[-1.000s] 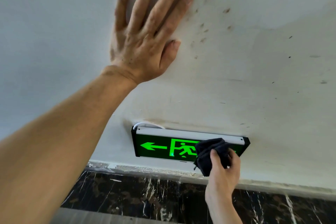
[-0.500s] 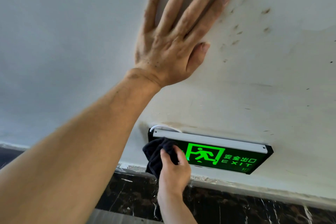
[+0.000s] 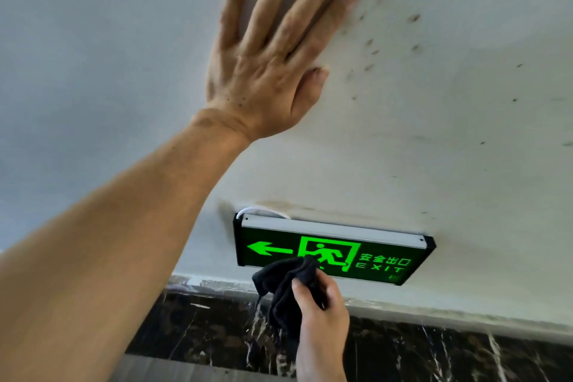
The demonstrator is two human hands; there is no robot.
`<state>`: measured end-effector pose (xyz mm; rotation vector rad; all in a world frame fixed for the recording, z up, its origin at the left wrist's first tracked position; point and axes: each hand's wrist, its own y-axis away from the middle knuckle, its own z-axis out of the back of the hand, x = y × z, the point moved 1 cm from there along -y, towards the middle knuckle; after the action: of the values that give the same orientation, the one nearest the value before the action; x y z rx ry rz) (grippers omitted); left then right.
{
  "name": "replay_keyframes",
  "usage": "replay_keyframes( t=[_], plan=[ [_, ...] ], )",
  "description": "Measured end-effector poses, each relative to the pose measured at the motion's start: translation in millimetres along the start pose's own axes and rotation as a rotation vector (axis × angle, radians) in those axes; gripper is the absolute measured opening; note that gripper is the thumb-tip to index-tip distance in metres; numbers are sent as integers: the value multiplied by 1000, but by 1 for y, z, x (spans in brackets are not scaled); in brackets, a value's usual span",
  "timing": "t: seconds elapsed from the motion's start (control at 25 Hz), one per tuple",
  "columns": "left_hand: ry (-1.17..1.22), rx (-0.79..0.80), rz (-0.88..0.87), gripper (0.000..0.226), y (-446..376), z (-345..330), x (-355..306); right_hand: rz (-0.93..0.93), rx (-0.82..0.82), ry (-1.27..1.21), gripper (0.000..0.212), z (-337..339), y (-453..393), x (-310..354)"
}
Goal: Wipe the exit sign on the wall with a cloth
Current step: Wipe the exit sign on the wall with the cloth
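Nearest the camera, the left forearm [image 3: 124, 242] fills the lower left, cut off by the frame edge, and rises to the left hand [image 3: 273, 65]. That hand lies flat on the white wall [image 3: 465, 133] well above the exit sign [image 3: 366, 250], fingers spread wide and holding nothing; the tips of the longest fingers run out of the top edge.

Below the sign, the right hand [image 3: 321, 307] comes up from the bottom edge, its wrist cut off there. It is closed around a bunched black cloth [image 3: 288, 282], thumb on the near side; the other fingers are hidden behind the fabric. The top of the cloth overlaps the sign's lower edge below the running-figure pictogram, hiding a small part of the green face. Whether it presses on the face cannot be told. Loose threads hang down from the cloth.

The sign is mounted low on the wall, just above a dark marbled skirting [image 3: 434, 350]. Its arrow, figure and "EXIT" lettering all show; a small mark at its lower right corner is too small to read. A white cable [image 3: 263, 211] loops at its top left corner. Dark specks dot the wall above the sign.

Half a second ago the cloth covered the sign's left end, hiding the arrow; it now sits lower and further right.
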<state>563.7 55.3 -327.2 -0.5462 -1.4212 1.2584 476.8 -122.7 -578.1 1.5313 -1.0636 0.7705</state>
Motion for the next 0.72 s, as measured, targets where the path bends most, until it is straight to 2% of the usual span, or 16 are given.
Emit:
replay_keyframes(
  t=[0.12,0.24,0.4,0.56,0.72],
  plan=[
    [-7,-15,1,57,2,-2,1,17,-284,-137,27,67,-25,19],
    [-11,-21,-3,58,3,-2,1,46,-409,-229,34,116,-47,40],
    [-7,-16,-8,58,3,-1,0,114,-394,-234,36,137,-67,57],
    [-16,-16,-9,58,3,-1,1,145,-319,-189,29,121,-79,57],
    [-16,-13,-15,57,3,-2,0,174,-272,-174,32,104,-85,49]
  ],
)
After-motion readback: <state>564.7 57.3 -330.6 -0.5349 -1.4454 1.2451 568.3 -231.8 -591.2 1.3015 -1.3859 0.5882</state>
